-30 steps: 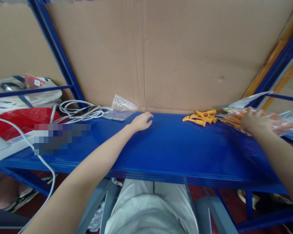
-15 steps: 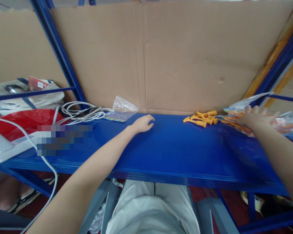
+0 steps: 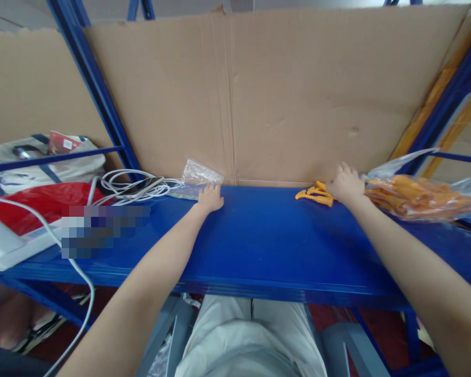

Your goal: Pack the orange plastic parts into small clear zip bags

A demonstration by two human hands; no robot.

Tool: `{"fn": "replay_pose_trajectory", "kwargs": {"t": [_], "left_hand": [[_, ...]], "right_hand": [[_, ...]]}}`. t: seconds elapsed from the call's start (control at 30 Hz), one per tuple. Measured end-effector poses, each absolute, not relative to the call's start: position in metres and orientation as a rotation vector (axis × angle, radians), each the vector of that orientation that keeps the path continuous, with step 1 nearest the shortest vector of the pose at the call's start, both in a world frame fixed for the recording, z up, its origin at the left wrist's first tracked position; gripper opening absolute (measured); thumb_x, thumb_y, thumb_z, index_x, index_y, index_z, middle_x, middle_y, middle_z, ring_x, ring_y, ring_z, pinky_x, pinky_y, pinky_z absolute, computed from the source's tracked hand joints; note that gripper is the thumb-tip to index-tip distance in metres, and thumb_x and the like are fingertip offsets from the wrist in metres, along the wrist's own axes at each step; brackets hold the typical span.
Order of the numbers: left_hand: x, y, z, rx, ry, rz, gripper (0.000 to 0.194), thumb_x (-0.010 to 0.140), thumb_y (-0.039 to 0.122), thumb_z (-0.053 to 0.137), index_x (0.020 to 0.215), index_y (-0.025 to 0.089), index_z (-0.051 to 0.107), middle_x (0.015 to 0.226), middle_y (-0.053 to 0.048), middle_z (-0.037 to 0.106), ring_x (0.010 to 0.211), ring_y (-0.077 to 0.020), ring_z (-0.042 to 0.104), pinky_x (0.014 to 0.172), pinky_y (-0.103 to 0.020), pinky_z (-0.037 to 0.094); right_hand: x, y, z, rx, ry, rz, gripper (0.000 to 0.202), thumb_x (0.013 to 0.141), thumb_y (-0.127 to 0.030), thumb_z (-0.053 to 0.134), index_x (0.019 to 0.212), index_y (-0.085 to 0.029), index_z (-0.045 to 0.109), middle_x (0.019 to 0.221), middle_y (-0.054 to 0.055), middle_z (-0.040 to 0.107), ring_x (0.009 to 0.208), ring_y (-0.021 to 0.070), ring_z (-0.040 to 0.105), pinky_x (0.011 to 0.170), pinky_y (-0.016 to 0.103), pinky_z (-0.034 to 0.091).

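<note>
My left hand rests at the back of the blue table, palm down with its fingers stretched forward. Its fingertips meet the right edge of a clear plastic bag with a printed lower part; I see no grip on it. Over the right end of a small pile of orange-yellow plastic pieces is my right hand, fingers apart, hiding part of the pile. Just right of that hand lies a clear bag full of similar orange-yellow pieces.
A blue table stands against a cardboard panel between blue posts. Coiled white cables, a red plastic bag, a white power strip and a canvas bag are at left. One loose cable hangs over the front edge.
My right hand has moved left from the filled bag to the loose orange-yellow pieces. The left hand has shifted left to the edge of the clear plastic bag.
</note>
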State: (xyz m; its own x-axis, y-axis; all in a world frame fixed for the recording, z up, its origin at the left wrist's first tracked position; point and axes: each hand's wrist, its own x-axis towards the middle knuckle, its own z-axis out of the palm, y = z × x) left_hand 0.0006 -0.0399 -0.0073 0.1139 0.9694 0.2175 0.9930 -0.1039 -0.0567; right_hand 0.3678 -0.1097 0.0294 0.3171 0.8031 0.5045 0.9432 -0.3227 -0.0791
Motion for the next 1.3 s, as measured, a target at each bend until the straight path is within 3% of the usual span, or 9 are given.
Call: {"fn": "replay_pose_trajectory", "kwargs": {"t": [0.07,0.2,0.33,0.67,0.87,1.3], "left_hand": [[-0.005,-0.038,-0.007,-2.157,-2.074,-0.16,0.057,0.097,0.032,0.042,0.15,0.012,0.038,0.161,-0.019,0.035,0.15,-0.0317,0.031,0.118,-0.05,0.032],[-0.008,-0.035,-0.005,-2.168,-2.232,-0.083,0.055,0.1,0.035,0.035,0.148,0.009,0.041,0.151,-0.021,0.049,0.14,-0.0318,0.047,0.115,-0.05,0.037],[-0.009,-0.032,-0.004,-2.224,-2.139,-0.061,0.051,0.099,0.034,0.037,0.143,0.01,0.049,0.146,-0.02,0.055,0.133,-0.0316,0.055,0.109,-0.045,0.045],[0.0,-0.028,-0.006,-2.334,-1.756,-0.058,0.037,0.091,0.025,0.051,0.12,0.013,0.07,0.126,-0.016,0.07,0.12,-0.0271,0.065,0.1,-0.031,0.051],[0.007,-0.031,-0.002,-2.436,-1.648,-0.038,0.035,0.091,0.027,0.05,0.117,0.018,0.073,0.126,-0.01,0.072,0.12,-0.0252,0.065,0.102,-0.032,0.049],[0.015,-0.044,0.005,-2.42,-1.606,-0.157,0.035,0.09,0.024,0.045,0.097,0.021,0.079,0.106,-0.008,0.078,0.106,-0.0248,0.071,0.095,-0.031,0.054]], "right_hand": [[0.358,-0.104,0.015,-2.155,-1.628,-0.581,0.053,0.094,-0.026,0.037,0.141,-0.004,0.048,0.153,0.025,0.042,0.136,0.0352,0.045,0.108,0.055,0.036],[0.35,-0.101,-0.007,-2.077,-1.876,-0.627,0.045,0.091,-0.024,0.039,0.128,-0.009,0.06,0.142,0.021,0.056,0.129,0.0335,0.053,0.107,0.052,0.039],[0.346,-0.106,-0.005,-2.182,-1.995,-0.467,0.042,0.094,-0.027,0.039,0.122,-0.013,0.066,0.126,0.016,0.069,0.119,0.0303,0.062,0.099,0.041,0.047],[0.338,-0.112,0.002,-2.314,-2.035,-0.306,0.046,0.095,-0.029,0.043,0.132,-0.014,0.065,0.131,0.017,0.066,0.122,0.0298,0.062,0.099,0.039,0.049],[0.339,-0.111,0.001,-2.31,-2.057,-0.346,0.047,0.095,-0.027,0.042,0.133,-0.008,0.063,0.132,0.02,0.064,0.124,0.031,0.061,0.101,0.039,0.048],[0.345,-0.11,-0.001,-2.354,-1.974,-0.307,0.047,0.093,-0.026,0.041,0.131,-0.01,0.063,0.13,0.019,0.066,0.123,0.0324,0.062,0.097,0.041,0.05]]}}
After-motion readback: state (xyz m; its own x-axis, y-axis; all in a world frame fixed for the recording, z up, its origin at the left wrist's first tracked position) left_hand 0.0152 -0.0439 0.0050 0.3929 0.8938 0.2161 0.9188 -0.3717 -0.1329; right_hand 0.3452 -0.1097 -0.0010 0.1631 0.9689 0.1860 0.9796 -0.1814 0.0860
